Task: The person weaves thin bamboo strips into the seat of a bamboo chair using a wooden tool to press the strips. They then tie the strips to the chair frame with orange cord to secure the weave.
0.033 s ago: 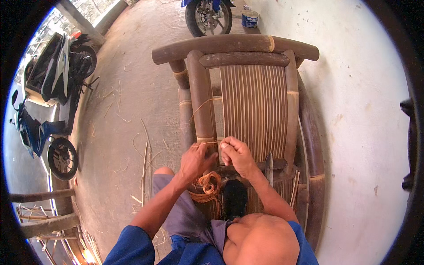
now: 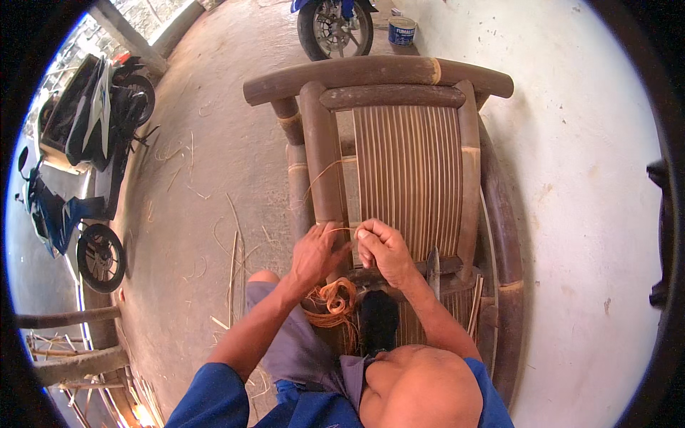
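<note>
Between my hands stretches a thin rattan-like strand (image 2: 344,230), tan-orange in colour. My right hand (image 2: 387,253) pinches its end between thumb and fingertips, over the gap beside the slatted panel (image 2: 407,178). My left hand (image 2: 317,253) lies on the left bamboo post (image 2: 326,157) of the chair back, fingers stretched across it and thumb apart. The strand meets its fingertips; whether they press it is hidden. Just below my left hand sits a loose bundle of orange strips (image 2: 339,296). A knife-like metal blade (image 2: 433,267) stands by my right wrist.
The brown bamboo chair has a thick curved top rail (image 2: 378,71) and a right side pole (image 2: 499,214). A white wall (image 2: 571,214) rises close on the right. Thin offcuts (image 2: 233,278) litter the floor. A motorbike (image 2: 100,143) stands left; a front wheel (image 2: 335,28) and can (image 2: 402,32) are ahead.
Both hands keep nearly the same place. The strand between them now bows slightly upward, and the whole view has shifted a little.
</note>
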The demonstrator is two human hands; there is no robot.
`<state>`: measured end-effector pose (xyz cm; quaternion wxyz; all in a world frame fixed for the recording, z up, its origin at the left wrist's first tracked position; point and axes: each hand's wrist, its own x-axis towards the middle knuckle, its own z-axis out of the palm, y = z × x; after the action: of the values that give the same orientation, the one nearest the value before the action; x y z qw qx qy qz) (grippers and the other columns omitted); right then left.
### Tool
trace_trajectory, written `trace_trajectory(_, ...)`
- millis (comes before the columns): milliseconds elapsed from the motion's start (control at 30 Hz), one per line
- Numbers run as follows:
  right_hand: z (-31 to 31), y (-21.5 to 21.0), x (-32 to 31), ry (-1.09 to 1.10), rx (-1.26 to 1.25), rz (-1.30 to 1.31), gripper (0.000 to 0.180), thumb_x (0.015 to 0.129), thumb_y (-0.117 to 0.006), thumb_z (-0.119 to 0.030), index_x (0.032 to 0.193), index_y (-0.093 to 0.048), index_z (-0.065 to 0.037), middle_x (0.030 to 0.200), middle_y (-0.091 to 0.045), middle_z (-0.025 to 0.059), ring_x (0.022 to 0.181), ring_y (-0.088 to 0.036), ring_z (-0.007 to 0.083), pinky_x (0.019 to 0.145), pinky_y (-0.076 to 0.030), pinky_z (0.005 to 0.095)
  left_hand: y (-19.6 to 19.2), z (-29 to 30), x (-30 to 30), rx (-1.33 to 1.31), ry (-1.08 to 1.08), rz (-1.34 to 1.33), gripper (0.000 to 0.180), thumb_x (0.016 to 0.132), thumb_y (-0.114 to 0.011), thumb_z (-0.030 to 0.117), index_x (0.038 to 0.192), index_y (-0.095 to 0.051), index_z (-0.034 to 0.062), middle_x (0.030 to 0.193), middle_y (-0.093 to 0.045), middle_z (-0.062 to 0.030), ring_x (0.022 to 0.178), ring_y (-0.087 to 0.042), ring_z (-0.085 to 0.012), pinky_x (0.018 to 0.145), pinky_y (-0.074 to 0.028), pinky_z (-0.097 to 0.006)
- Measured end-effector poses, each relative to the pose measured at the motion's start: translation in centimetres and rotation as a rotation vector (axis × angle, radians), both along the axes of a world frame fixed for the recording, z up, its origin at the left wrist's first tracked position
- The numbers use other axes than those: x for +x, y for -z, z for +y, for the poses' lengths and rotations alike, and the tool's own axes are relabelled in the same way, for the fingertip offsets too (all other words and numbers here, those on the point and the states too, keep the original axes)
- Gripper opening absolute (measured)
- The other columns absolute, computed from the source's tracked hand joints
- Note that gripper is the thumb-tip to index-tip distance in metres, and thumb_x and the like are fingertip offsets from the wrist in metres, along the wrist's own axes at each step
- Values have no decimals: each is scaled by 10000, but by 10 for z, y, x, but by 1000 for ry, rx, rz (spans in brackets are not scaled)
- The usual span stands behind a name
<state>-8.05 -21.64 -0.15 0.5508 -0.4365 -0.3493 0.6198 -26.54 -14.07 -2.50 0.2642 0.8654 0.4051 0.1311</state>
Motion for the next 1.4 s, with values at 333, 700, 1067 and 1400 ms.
trace_trajectory(333,-17,22,-30,383,-384,322,409,1047,-584,-201,1422,-481,-74,731,-569,21,574,-552,131,517,-473,290,-31,97,58,360,478,147,212,886,-657,233,748,-695,77,801,-706,-109,844,-691,-328,787,-517,-466)
trace_trajectory(700,39,76,-74,365,-421,753,320,1038,-604,-438,999,-549,-126,697,-592,32,513,-552,152,454,-470,320,-37,88,83,474,635,765,559,964,-521,527,749,-791,87,772,-738,-110,956,-676,-315,1188,-166,-668)
trace_trajectory(1067,54,99,-79,538,-451,1019,229,1067,-542,-300,906,-607,-151,703,-582,-19,573,-554,121,558,-466,285,-33,83,98,249,664,984,647,1021,-362,607,915,-837,181,963,-781,-25,1220,-609,-342,1183,85,-769)
trace_trajectory(1400,61,84,-79,673,-498,1132,200,1033,-595,-338,931,-634,-172,780,-662,-20,632,-584,126,585,-502,293,-31,73,107,105,551,1001,669,1004,-356,623,892,-837,171,990,-778,-37,1290,-589,-330,1150,204,-763)
